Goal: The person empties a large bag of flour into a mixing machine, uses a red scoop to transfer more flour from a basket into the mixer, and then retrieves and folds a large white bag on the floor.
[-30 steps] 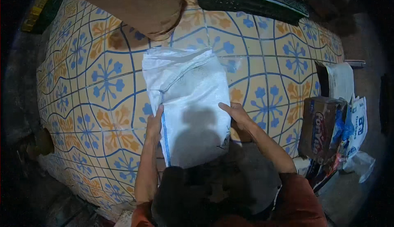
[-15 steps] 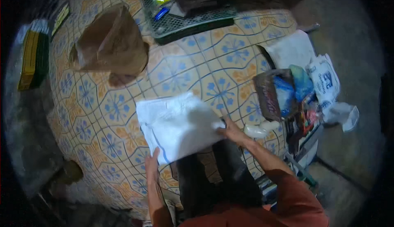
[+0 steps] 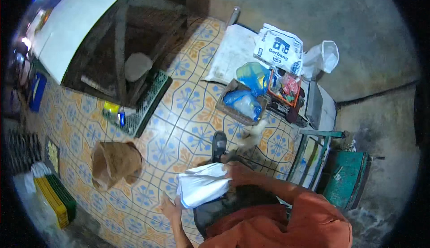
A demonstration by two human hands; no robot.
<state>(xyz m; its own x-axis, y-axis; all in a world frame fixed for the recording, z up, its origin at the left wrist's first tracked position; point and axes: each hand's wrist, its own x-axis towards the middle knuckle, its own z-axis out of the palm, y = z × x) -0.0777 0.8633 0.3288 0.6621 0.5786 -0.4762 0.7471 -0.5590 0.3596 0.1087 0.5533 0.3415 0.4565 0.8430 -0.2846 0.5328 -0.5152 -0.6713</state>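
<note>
I hold a white woven sack [image 3: 201,185], folded flat, in front of my body above the patterned tile floor [image 3: 179,109]. My left hand [image 3: 171,207] grips its lower left corner. My right hand [image 3: 236,172] grips its upper right edge. My orange sleeve [image 3: 295,216] fills the lower right. One sandalled foot [image 3: 219,144] shows just beyond the sack.
A brown sack [image 3: 114,163] lies on the tiles to the left, a green crate [image 3: 139,109] beyond it under a wooden table [image 3: 89,28]. A cardboard box with blue bags [image 3: 244,102], white printed sacks [image 3: 280,48] and a teal crate [image 3: 347,178] stand at the right.
The view has swung up and away from the floor. The white sack, earlier spread on the tiles, is now lifted off them and folded smaller between both hands.
</note>
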